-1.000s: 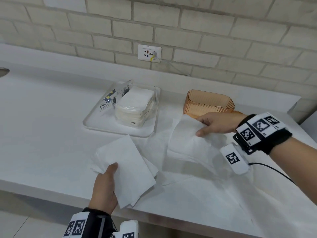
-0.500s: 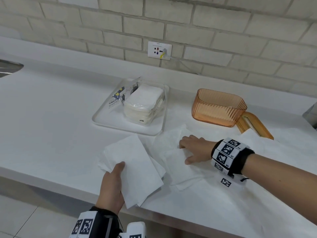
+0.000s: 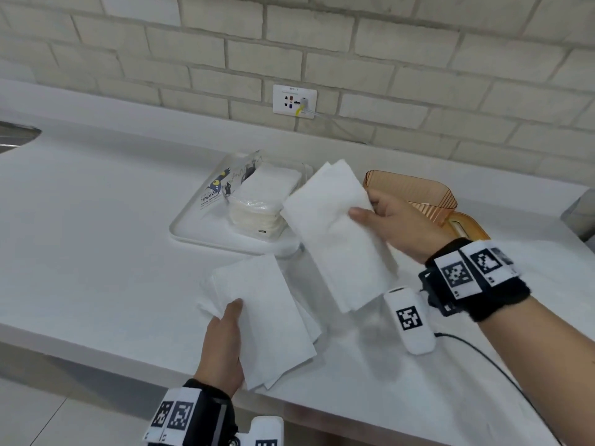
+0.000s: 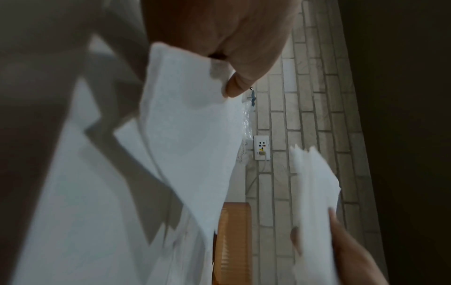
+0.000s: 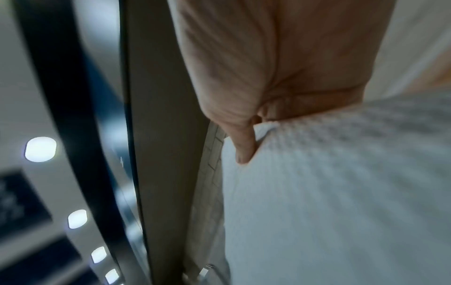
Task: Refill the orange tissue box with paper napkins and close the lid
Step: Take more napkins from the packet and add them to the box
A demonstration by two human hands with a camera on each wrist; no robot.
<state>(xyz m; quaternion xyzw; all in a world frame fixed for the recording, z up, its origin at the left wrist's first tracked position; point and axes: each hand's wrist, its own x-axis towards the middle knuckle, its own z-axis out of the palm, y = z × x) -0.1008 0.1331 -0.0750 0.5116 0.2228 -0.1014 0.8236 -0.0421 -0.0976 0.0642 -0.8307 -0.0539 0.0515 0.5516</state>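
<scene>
One white counter point(image 3: 96, 220) meets a pale brick wall point(image 3: 418, 59).

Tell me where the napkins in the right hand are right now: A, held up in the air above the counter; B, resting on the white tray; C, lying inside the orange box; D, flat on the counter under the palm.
A: the right hand grips the folded napkins in the air above the counter, in front of the tray and beside the empty orange box.
</scene>
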